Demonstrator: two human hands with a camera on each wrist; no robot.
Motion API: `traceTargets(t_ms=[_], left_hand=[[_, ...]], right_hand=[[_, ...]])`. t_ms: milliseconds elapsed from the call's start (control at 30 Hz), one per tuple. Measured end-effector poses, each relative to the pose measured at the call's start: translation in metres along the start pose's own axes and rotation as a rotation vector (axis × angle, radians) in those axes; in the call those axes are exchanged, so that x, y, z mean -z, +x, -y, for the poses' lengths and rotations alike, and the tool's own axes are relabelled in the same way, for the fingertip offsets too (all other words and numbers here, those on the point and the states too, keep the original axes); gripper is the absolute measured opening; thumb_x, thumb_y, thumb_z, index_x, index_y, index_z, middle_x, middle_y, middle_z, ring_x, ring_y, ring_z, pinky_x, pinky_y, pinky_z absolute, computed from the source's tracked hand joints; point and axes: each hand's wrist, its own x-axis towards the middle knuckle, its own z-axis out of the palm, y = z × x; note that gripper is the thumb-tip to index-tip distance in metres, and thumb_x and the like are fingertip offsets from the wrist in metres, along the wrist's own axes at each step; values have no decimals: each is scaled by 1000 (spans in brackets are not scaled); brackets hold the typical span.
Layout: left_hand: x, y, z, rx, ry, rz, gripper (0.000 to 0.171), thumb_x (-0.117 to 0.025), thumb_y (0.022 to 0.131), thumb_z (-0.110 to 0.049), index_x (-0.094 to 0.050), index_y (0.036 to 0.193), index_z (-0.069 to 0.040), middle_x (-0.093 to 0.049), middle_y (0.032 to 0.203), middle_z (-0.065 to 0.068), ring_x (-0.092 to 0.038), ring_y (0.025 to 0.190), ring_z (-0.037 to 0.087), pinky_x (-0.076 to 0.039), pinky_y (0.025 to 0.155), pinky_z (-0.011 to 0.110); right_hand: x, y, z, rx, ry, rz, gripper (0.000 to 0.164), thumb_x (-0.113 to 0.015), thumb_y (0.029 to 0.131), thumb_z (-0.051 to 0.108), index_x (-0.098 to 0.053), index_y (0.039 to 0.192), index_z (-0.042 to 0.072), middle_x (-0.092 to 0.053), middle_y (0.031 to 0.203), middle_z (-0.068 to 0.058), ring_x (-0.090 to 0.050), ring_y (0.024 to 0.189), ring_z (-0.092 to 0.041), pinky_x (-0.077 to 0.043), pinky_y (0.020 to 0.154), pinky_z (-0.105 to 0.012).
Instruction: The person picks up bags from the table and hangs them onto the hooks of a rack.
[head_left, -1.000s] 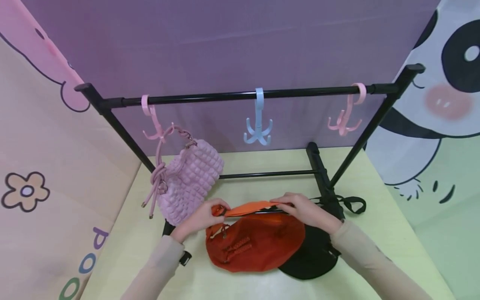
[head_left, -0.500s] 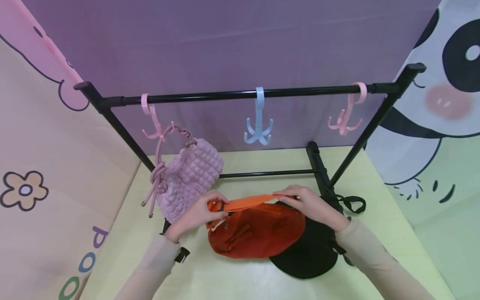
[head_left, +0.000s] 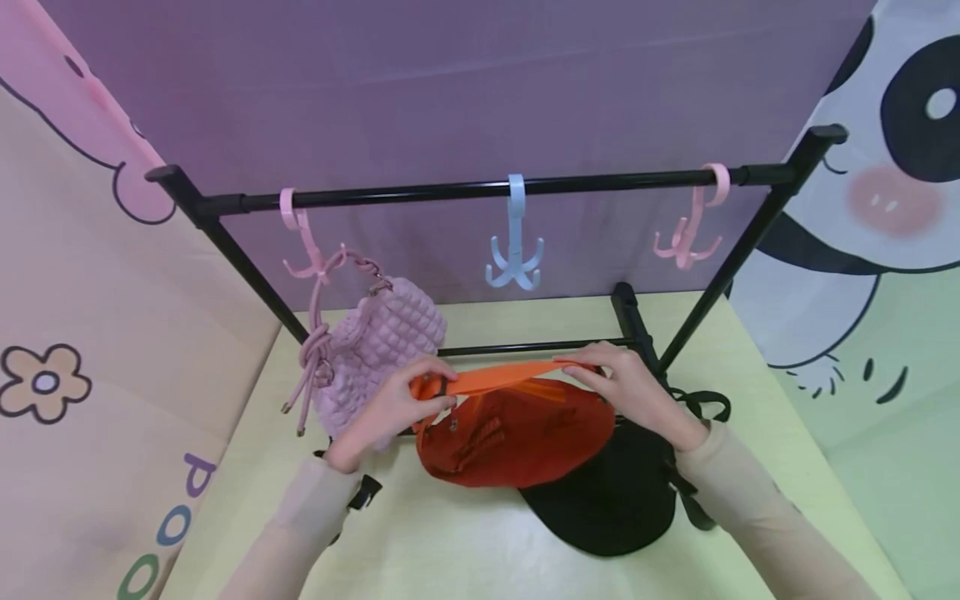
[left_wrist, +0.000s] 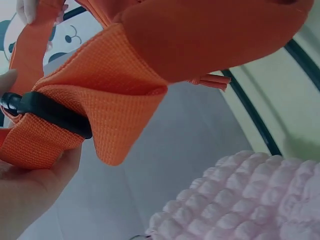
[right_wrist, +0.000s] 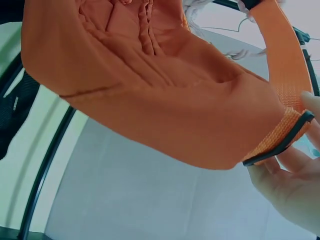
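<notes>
An orange-red waist bag (head_left: pixel 517 437) hangs by its orange strap (head_left: pixel 502 379) between my two hands, in front of the rack. At the strap's left end my left hand (head_left: pixel 401 402) pinches the webbing, beside a black plastic buckle (left_wrist: pixel 55 112) that the left wrist view shows. My right hand (head_left: pixel 630 390) grips the other end, near a black strap slider (right_wrist: pixel 282 142) in the right wrist view. Behind and below the bag's right side lies a rounded black fabric item (head_left: pixel 607 504), partly hidden by it.
A black rack's top bar (head_left: pixel 420 194) carries a pink hook (head_left: pixel 307 242) at left, a light blue hook (head_left: pixel 514 258) in the middle and another pink hook (head_left: pixel 686 237) at right. On the left one hangs a pink quilted handbag (head_left: pixel 390 333), close to my left hand.
Both hands have raised the waist bag and moved it up toward the rack, uncovering more of the black item. The hooks and the pink handbag have stayed in place.
</notes>
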Motion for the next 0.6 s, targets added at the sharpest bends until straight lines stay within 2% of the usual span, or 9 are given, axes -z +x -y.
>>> traceTargets(t_ms=[200, 300, 600], left_hand=[[5, 7, -10, -10, 15, -30, 23, -69, 80, -8, -64, 102, -8, -60, 106, 5, -53, 98, 16, -42, 89, 31], [8, 11, -15, -32, 36, -56, 22, -68, 81, -9, -64, 103, -6, -60, 106, 7, -53, 99, 18, -42, 89, 34], [18, 22, -31, -44, 53, -98, 22, -66, 83, -9, -63, 105, -5, -57, 109, 8, -50, 103, 20, -41, 89, 38]], right_hand=[[6, 5, 3, 36, -30, -77, 22, -64, 84, 10, -69, 105, 10, -69, 94, -1, -59, 86, -14, -48, 73, -28], [10, 8, 5, 59, -38, -106, 23, -64, 83, 6, -69, 105, 8, -69, 93, -2, -59, 86, -14, -48, 73, -24], [23, 17, 15, 114, -18, -161, 24, -62, 82, -2, -68, 105, 5, -69, 94, -5, -55, 86, -14, -43, 74, -14]])
